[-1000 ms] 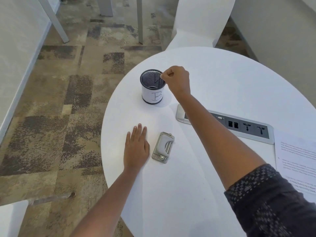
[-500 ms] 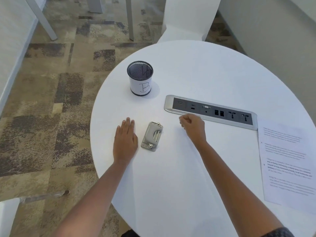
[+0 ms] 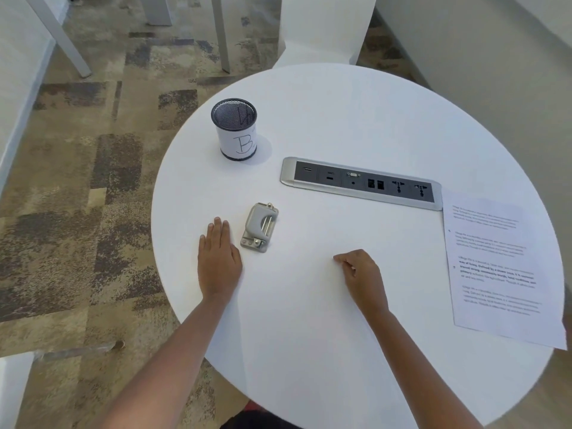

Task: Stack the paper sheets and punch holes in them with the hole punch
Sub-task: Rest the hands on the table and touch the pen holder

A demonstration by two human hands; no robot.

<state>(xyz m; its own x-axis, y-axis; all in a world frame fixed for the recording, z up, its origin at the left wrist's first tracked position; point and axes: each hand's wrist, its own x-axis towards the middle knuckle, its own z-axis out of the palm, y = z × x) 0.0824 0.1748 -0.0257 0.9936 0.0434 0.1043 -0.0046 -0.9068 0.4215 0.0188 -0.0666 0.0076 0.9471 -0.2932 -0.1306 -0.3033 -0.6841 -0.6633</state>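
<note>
Our left hand (image 3: 219,264) lies flat, fingers together, just left of the punch (image 3: 259,227); our right hand (image 3: 362,275) is loosely curled, empty. The sheets (image 3: 501,274) hang over the counter's (image 3: 340,119) right edge, so a careless drag could tip them to the floor.

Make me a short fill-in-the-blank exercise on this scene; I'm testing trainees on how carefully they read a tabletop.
1. The mesh cup carries a paper label with the letter ____.
2. The hole punch lies just beside the ____ hand.
3. The printed paper sheet lies near the table's ____ edge.
4. The right hand is curled into a loose ____, and no paper shows in it.

Missing words: B; left; right; fist
</note>
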